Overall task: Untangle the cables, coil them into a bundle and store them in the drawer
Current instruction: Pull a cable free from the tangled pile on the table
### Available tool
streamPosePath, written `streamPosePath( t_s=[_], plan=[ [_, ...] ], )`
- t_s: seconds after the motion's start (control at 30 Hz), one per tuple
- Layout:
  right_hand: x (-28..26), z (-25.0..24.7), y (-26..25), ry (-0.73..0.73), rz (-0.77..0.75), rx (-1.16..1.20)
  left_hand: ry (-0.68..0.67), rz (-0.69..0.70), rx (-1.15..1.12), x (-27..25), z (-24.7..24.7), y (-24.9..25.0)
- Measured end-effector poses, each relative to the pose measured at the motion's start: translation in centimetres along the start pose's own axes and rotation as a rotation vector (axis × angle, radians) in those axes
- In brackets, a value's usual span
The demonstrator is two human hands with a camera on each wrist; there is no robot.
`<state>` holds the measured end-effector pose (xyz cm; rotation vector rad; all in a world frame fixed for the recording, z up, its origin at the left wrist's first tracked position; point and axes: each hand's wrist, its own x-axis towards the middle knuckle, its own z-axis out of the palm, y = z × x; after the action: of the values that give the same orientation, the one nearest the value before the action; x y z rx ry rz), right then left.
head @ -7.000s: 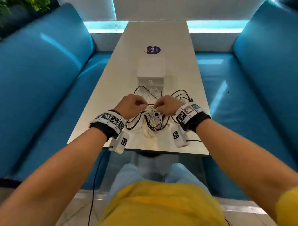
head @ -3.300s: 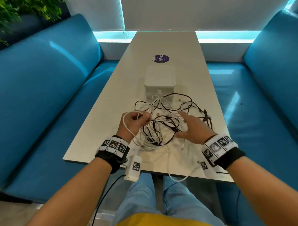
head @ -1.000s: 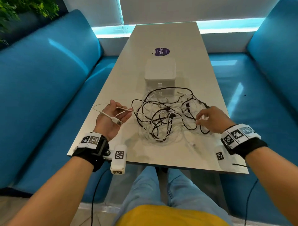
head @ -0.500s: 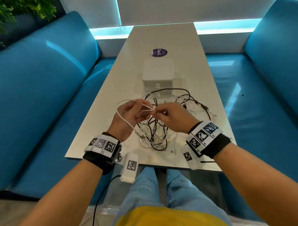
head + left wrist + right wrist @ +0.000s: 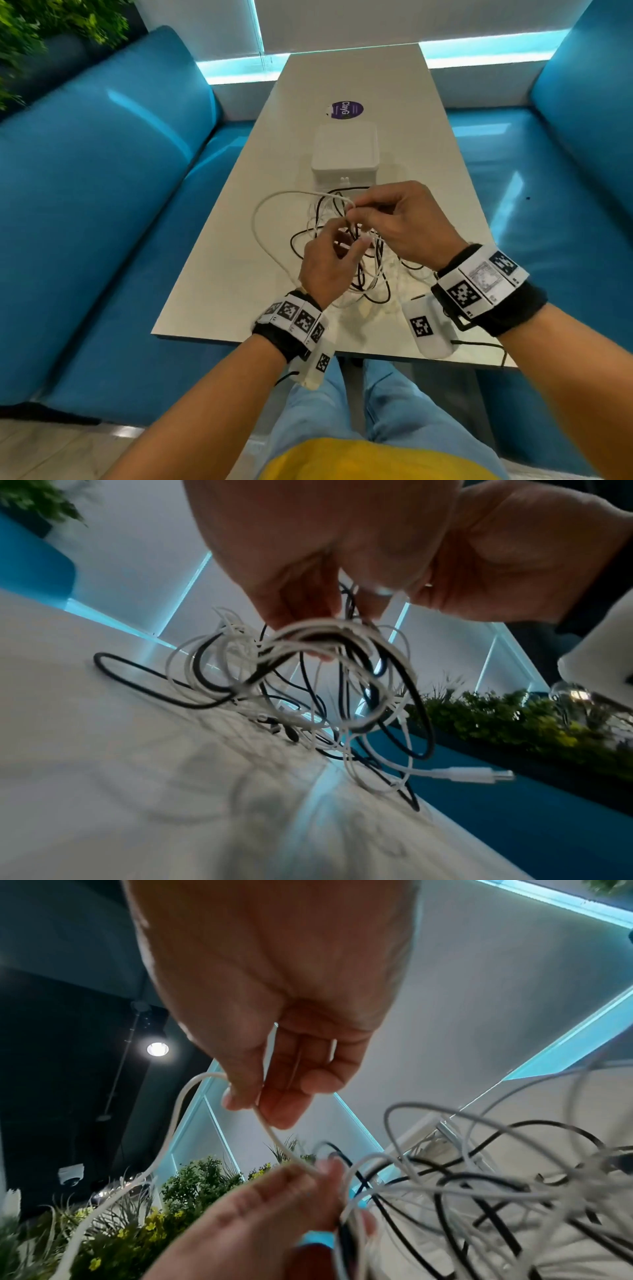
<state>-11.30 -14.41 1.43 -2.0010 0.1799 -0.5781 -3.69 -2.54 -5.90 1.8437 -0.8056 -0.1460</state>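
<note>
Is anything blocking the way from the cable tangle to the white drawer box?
Nothing visible lies between the tangle of black and white cables and the white drawer box behind it. But the drawer front looks closed, with cable loops lying right against it.

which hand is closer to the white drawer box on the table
Right. The right hand is raised just in front of the white drawer box, pinching a white cable; the left hand holds cables nearer the person, farther from the box.

Black and white cables (image 5: 363,274), white table (image 5: 239,274), blue sofas (image 5: 85,205).
</note>
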Motion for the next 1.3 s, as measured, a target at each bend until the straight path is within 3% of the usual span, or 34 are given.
streamPosePath(
  t_s=[0.07, 0.13, 0.33, 0.4, 0.47, 0.53, 0.63, 0.73, 0.9, 1.1, 1.3],
  plan=[
    [0.0, 0.3, 0.2, -0.019, -0.002, 0.003, 0.119, 0.014, -0.11, -0.1, -0.1, 0.1],
    [0.1, 0.6, 0.2, -0.016, -0.01, -0.004, 0.145, 0.042, -0.135, -0.1, 0.1, -0.2],
    [0.0, 1.1, 0.6, 0.059, -0.032, 0.035, -0.037, 0.099, 0.104, 1.2, -0.5, -0.8],
    [-0.1, 0.8, 1.7, -0.024, 0.038, -0.03, -0.065, 0.067, 0.111, 1.7, -1.2, -0.8],
    [-0.4, 0.6, 3.2, -0.22, 0.134, -0.151, -0.012, -0.031, -0.046, 2.0, -1.7, -0.5],
    [-1.1, 0.8, 5.2, -0.366, 0.134, -0.284, 0.015, -0.134, -0.205, 2.3, -2.3, 0.1],
    [-1.4, 0.7, 7.3, -0.277, 0.153, -0.42, 0.017, -0.239, -0.363, 2.2, -3.3, 0.5],
    [-1.2, 0.0, 7.9, -0.301, 0.178, -0.467, 0.032, -0.302, -0.533, 1.9, -4.2, -0.3],
    [-0.8, -1.1, 9.0, -0.218, 0.207, -0.532, 0.176, -0.375, -0.714, 1.2, -5.3, -1.6],
    [-1.2, -1.8, 10.5, -0.148, 0.277, -0.492, 0.206, -0.424, -0.702, 0.4, -6.2, -2.5],
    [-2.6, -3.8, 11.7, -0.121, 0.38, -0.566, 0.339, -0.514, -0.823, 0.1, -8.6, -3.6]
  ],
)
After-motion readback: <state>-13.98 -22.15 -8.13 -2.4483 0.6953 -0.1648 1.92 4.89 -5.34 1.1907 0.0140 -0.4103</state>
